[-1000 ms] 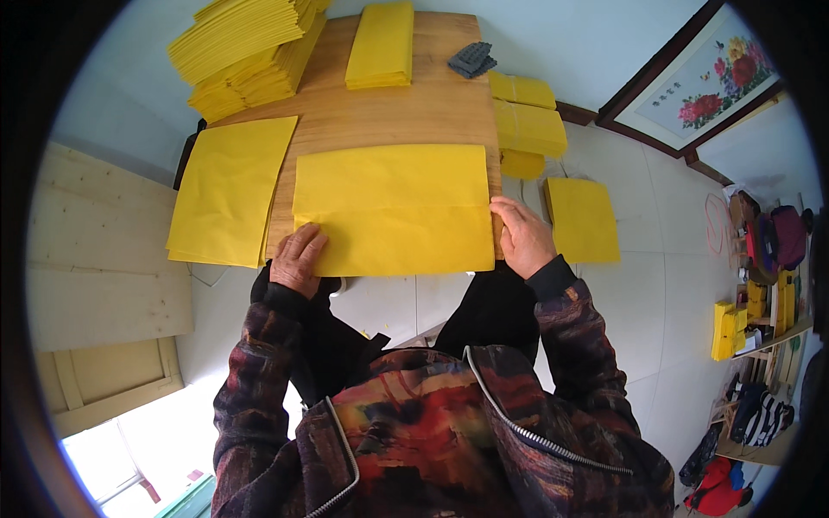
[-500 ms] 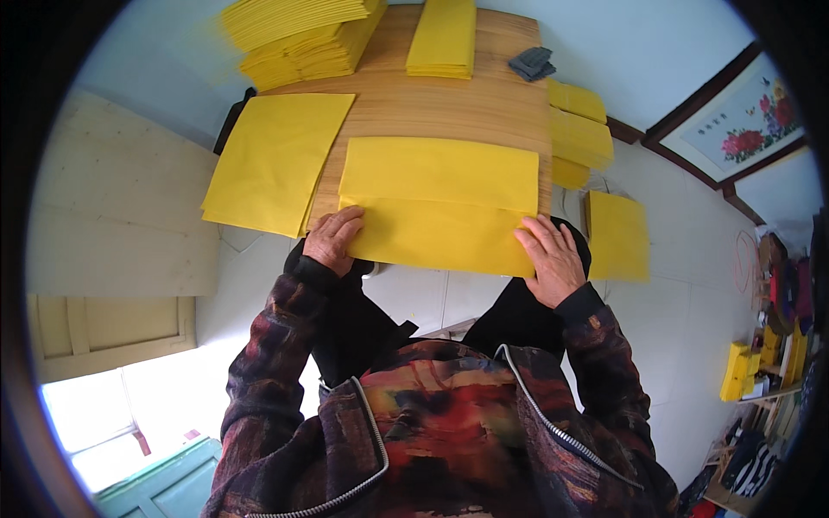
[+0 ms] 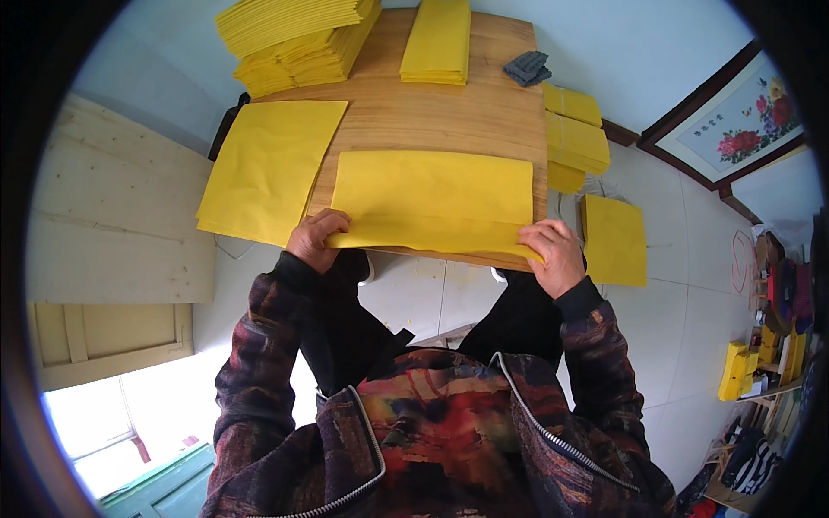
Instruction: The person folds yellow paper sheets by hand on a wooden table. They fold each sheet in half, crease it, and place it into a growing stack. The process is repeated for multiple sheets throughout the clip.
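A yellow paper sheet [image 3: 436, 192] lies across the near part of the wooden table, its near part folded up in a narrow band. My left hand [image 3: 316, 239] grips the left end of this folded edge, fingers curled over it. At the other end, my right hand [image 3: 553, 254] pinches the edge with fingers bent on top; the thumbs are mostly hidden. Left of the sheet, a flat stack of larger yellow sheets [image 3: 272, 164] overhangs the table's left edge.
On the wooden table [image 3: 380, 116], a tall pile of folded yellow paper [image 3: 302, 56] stands far left, a narrow folded stack [image 3: 436, 43] far middle, and a grey cloth [image 3: 527, 68] far right. More yellow bundles [image 3: 577, 142] sit beyond the right edge. A framed picture [image 3: 734, 121] leans at right.
Both hands have curled from lying flattened on the sheet to gripping its near edge. That near flap has been lifted and folded away from me, so the sheet looks shorter.
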`<state>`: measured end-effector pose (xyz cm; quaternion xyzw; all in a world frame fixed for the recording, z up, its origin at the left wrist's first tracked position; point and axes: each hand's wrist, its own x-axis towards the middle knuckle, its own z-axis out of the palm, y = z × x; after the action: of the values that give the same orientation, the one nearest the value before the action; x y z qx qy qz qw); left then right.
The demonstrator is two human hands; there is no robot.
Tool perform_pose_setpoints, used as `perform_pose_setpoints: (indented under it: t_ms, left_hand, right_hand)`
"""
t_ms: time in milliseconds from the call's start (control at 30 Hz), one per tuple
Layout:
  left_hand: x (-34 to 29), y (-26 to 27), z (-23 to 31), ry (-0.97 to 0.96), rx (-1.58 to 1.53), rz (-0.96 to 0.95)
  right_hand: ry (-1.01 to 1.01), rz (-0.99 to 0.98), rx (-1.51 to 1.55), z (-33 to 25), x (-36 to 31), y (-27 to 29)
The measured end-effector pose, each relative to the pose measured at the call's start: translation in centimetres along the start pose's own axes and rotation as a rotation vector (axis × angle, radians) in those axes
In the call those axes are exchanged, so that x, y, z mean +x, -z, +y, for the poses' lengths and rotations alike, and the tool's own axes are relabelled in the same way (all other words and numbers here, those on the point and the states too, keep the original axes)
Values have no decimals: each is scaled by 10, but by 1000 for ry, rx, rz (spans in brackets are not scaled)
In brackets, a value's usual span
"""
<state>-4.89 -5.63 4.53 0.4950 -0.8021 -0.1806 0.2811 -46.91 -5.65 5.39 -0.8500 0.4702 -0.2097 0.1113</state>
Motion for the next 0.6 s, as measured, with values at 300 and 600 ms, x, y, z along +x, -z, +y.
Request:
perform_pose_setpoints:
  t_ms: [300, 600]
  left_hand:
    - [31, 9, -25, 219, -188, -59]
    - [42, 8, -40, 374, -437, -76]
  right_hand:
    - [-286, -43, 111, 4, 30, 8]
    - [-313, 117, 336, 10, 49, -6]
